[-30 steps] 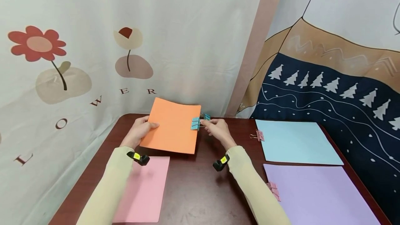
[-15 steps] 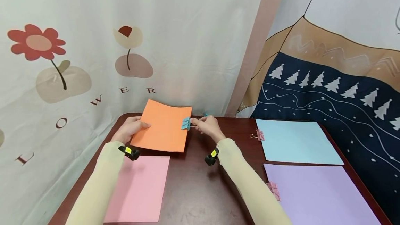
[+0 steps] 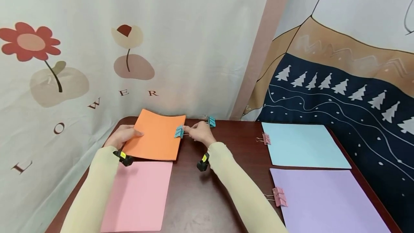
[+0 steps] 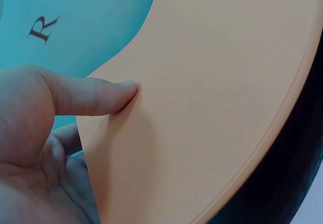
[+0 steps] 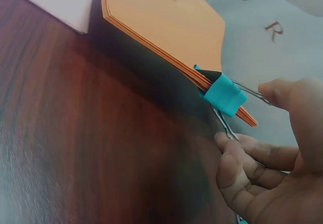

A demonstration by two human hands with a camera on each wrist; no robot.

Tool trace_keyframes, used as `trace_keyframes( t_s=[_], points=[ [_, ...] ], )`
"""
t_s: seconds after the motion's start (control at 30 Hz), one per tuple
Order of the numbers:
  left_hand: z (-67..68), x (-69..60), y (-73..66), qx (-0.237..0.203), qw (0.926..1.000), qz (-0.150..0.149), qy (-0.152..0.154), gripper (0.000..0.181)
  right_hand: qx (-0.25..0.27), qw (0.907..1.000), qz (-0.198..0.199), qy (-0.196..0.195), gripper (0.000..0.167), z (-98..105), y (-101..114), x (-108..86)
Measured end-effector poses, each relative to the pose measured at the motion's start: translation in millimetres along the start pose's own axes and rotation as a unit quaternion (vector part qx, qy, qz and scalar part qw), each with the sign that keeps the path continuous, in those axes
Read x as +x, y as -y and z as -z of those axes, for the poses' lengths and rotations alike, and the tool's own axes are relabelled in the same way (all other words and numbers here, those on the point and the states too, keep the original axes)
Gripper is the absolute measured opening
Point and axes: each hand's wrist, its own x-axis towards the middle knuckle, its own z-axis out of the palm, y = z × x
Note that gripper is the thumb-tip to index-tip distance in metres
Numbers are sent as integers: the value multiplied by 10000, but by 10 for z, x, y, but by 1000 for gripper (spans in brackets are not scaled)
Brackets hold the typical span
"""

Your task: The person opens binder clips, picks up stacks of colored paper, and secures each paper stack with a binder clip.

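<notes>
My left hand [image 3: 119, 136] grips the left edge of a stack of orange paper [image 3: 155, 137], thumb on top, as the left wrist view also shows. The stack is tilted, its far left corner raised. A teal binder clip [image 3: 179, 131] sits on its right edge, around the layered sheets. My right hand [image 3: 202, 133] holds this clip by its wire handles, thumb on one handle [image 5: 252, 92] and fingertips at the other. The handles stand spread apart in the right wrist view. Most of my left fingers are hidden under the paper.
Another teal binder clip [image 3: 211, 122] lies just beyond my right hand. Pink paper [image 3: 139, 197] lies in front of the orange stack. On the right are light blue paper [image 3: 305, 145] and purple paper [image 3: 326, 200], each with a pink binder clip [image 3: 279, 197] on its left edge.
Both hands have moved left with the orange stack and its clip, and the stack's far edge is lower. The other teal clip shows more fully beyond the right hand.
</notes>
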Motion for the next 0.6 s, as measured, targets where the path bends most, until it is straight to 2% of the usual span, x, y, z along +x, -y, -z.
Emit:
trace_keyframes(
  t_s=[0.3, 0.6],
  points=[
    [71, 32, 142, 275, 9994, -7, -215, 76, -274, 9991, -277, -186, 58, -251, 25, 169],
    [114, 71, 222, 662, 9965, 109, -495, 81, -387, 9986, 7, -356, 52, -392, 38, 221]
  ],
)
